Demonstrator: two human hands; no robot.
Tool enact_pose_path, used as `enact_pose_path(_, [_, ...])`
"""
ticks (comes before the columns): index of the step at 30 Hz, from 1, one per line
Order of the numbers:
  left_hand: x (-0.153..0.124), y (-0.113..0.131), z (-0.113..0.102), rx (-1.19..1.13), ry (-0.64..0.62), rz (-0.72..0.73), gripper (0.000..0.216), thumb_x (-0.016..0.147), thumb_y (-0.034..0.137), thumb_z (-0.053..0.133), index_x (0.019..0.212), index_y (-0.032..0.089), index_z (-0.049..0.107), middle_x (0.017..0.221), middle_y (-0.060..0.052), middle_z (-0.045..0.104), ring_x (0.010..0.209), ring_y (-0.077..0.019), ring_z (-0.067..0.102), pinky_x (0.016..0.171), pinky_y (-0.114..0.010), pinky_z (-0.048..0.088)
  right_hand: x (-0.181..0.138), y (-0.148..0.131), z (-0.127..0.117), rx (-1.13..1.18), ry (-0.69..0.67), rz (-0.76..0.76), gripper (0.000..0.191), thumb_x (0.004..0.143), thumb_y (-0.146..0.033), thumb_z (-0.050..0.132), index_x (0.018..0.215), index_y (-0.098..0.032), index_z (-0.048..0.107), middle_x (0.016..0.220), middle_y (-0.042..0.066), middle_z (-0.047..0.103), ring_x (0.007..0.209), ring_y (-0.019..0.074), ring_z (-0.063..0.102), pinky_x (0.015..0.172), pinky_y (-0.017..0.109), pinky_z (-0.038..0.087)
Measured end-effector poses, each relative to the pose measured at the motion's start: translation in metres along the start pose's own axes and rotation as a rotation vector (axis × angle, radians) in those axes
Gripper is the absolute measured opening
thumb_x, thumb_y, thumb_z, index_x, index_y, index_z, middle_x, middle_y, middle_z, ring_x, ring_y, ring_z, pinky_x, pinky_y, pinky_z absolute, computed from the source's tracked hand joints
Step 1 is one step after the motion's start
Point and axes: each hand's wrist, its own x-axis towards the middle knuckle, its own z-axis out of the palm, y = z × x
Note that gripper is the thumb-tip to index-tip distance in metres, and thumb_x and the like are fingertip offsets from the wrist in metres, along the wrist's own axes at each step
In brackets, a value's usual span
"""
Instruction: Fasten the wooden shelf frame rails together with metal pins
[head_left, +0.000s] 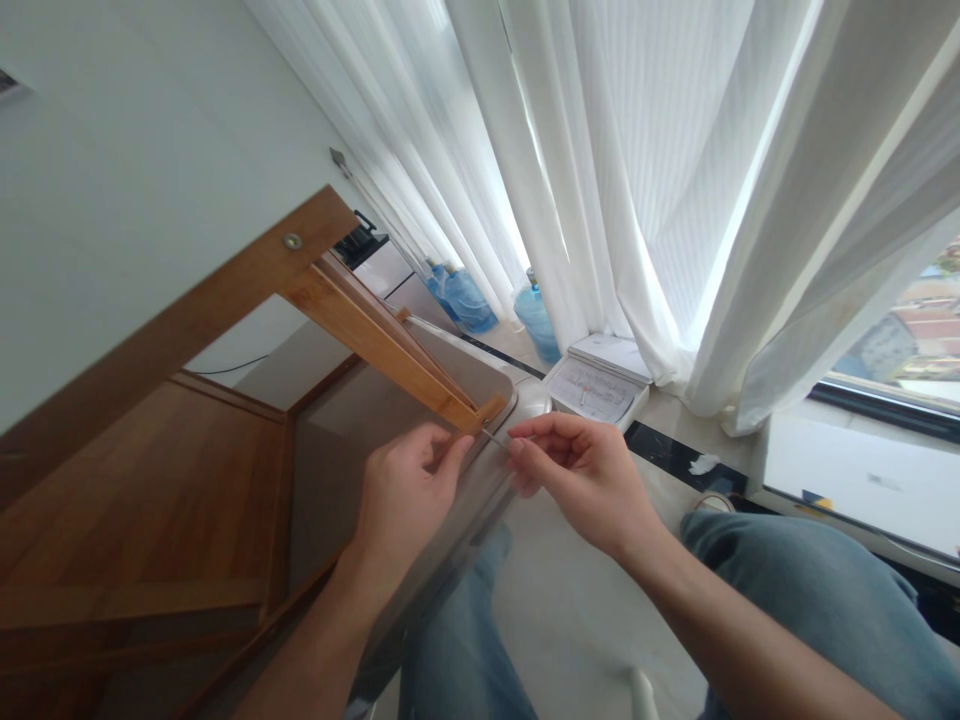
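**Head view: pinched from both ends at the rail's tip**

Sat with jeans nearest, knees apart below the work. Pinched a thin pale stick from both ends. Gripped on one end by the left hand, closed narrow with thumb against forefinger. Gripped on the other by the right hand, closed the same way, spare fingers curled clear. Kept roughly level between the two grips, right at the tip of the wooden rail; touching it or just short of it, could not tell. Held at both ends, seemingly, to steady so slight a thing against the wood.

Worked over a grey panel with a rounded corner, the rail slanting up from there to a metal bolt in the brown frame.

Farther off, set on the floor by the window: a white box with a printed sheet on top, and blue water bottles tucked against the wall. Hung behind everything, white curtains, drawn and lit from outside.
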Motion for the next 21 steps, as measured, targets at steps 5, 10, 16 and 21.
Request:
enact_pose_path(5, [0.001, 0.000, 0.001, -0.007, 0.004, 0.005, 0.025, 0.091, 0.044, 0.063, 0.081, 0.023, 0.071, 0.078, 0.000, 0.076, 0.075, -0.0182, 0.072, 0.066, -0.028, 0.046, 0.000, -0.007, -0.007, -0.045, 0.068, -0.050, 0.027, 0.083, -0.041, 0.078, 0.091, -0.016, 0.073, 0.067, 0.004, 0.073, 0.053, 0.0139, 0.066, 0.050, 0.024, 0.057])
enact_pose_path(10, [0.000, 0.002, 0.000, -0.015, 0.019, 0.018, 0.024, 0.091, 0.042, 0.063, 0.079, 0.023, 0.070, 0.076, 0.000, 0.076, 0.075, -0.0182, 0.072, 0.066, -0.028, 0.046, 0.004, -0.003, -0.013, -0.003, 0.066, -0.023, 0.034, 0.079, -0.045, 0.083, 0.094, -0.015, 0.075, 0.069, 0.005, 0.075, 0.057, 0.0156, 0.069, 0.057, 0.027, 0.060])
enact_pose_path(16, [0.000, 0.003, 0.002, -0.034, 0.016, 0.011, 0.021, 0.089, 0.042, 0.065, 0.081, 0.023, 0.070, 0.076, 0.000, 0.074, 0.071, -0.0177, 0.069, 0.066, -0.028, 0.044, 0.009, 0.002, -0.014, 0.034, -0.015, 0.101, 0.042, 0.072, -0.045, 0.089, 0.097, -0.013, 0.078, 0.074, 0.007, 0.078, 0.064, 0.0166, 0.071, 0.066, 0.029, 0.060])
enact_pose_path(21, [-0.003, 0.001, -0.002, -0.299, 0.134, -0.001, 0.013, 0.086, 0.033, 0.068, 0.090, 0.020, 0.069, 0.072, 0.000, 0.065, 0.065, -0.0150, 0.057, 0.063, -0.028, 0.040, 0.009, -0.002, -0.014, 0.131, -0.060, 0.184, 0.031, 0.076, -0.038, 0.086, 0.087, -0.012, 0.072, 0.077, 0.008, 0.078, 0.064, 0.0145, 0.070, 0.067, 0.028, 0.060])
